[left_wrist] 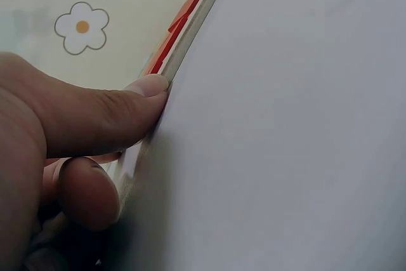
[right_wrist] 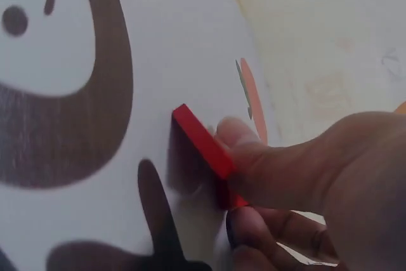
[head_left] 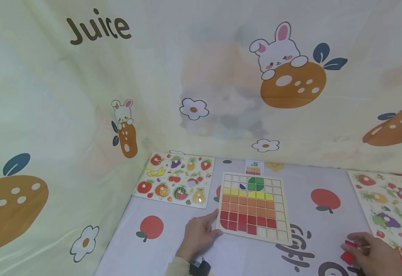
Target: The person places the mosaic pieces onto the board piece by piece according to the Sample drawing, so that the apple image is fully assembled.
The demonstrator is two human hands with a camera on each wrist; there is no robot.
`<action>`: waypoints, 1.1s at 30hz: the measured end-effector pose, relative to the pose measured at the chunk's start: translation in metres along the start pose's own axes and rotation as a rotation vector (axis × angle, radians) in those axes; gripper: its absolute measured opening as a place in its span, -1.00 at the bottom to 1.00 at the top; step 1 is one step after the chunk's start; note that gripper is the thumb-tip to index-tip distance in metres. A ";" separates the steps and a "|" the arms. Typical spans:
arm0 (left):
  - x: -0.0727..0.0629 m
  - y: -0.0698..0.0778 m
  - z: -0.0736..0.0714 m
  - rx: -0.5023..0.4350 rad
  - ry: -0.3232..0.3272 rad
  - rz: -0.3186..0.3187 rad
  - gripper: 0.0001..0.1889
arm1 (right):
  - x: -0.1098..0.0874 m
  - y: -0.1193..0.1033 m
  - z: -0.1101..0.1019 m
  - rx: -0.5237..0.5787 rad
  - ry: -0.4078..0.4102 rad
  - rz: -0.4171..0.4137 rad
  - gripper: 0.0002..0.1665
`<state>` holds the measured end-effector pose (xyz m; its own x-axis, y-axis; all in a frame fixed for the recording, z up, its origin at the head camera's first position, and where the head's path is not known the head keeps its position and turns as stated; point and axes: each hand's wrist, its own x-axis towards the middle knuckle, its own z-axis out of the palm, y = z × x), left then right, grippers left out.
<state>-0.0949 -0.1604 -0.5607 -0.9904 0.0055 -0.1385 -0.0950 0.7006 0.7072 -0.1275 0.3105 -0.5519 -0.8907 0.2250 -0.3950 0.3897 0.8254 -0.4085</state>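
A square wooden grid board [head_left: 281, 207] lies on the table, its cells partly filled with red, orange, yellow, green and blue tiles. My left hand [head_left: 199, 234] holds the board's near left corner, the index finger along the left side and the thumb [left_wrist: 101, 118] against the front edge. Off to the right of the board, my right hand [head_left: 376, 253] pinches a red tile [right_wrist: 202, 141] between thumb and fingers, low over the table. More red shows just below that tile, perhaps a second piece; the fingers partly hide it.
A fruit puzzle board [head_left: 169, 183] lies left of the grid board, and another fruit puzzle board [head_left: 380, 191] at the right, beside my right hand. Behind the grid board is a small card [head_left: 254, 167] with a similar pattern. Printed cloth walls rise at the back and left.
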 end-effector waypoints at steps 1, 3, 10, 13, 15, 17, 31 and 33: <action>0.000 0.000 0.000 -0.001 0.000 0.000 -0.36 | 0.001 0.000 0.001 0.004 0.005 0.002 -0.26; 0.000 0.000 0.000 -0.001 -0.003 -0.002 -0.36 | 0.002 -0.001 0.003 0.000 0.027 -0.020 -0.30; 0.001 0.000 0.000 -0.002 -0.003 0.005 -0.36 | 0.001 -0.004 0.007 0.060 0.075 -0.022 -0.50; 0.001 0.000 0.000 0.002 -0.002 0.004 -0.36 | -0.001 -0.010 0.007 0.096 0.119 0.005 -0.48; 0.000 0.000 0.000 0.003 -0.002 0.004 -0.36 | -0.003 -0.014 0.007 0.122 0.157 0.015 -0.42; 0.000 0.000 0.000 0.003 -0.004 0.001 -0.36 | -0.004 -0.020 0.008 0.159 0.190 0.007 -0.38; 0.001 -0.001 0.001 0.005 -0.003 0.008 -0.36 | -0.014 -0.065 0.025 0.366 0.208 -0.066 -0.35; 0.001 -0.001 0.001 0.003 -0.002 0.007 -0.36 | -0.016 -0.072 0.028 0.363 0.189 -0.073 -0.32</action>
<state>-0.0955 -0.1608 -0.5624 -0.9908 0.0121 -0.1349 -0.0875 0.7029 0.7059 -0.1346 0.2332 -0.5393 -0.9332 0.2917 -0.2098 0.3509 0.6144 -0.7067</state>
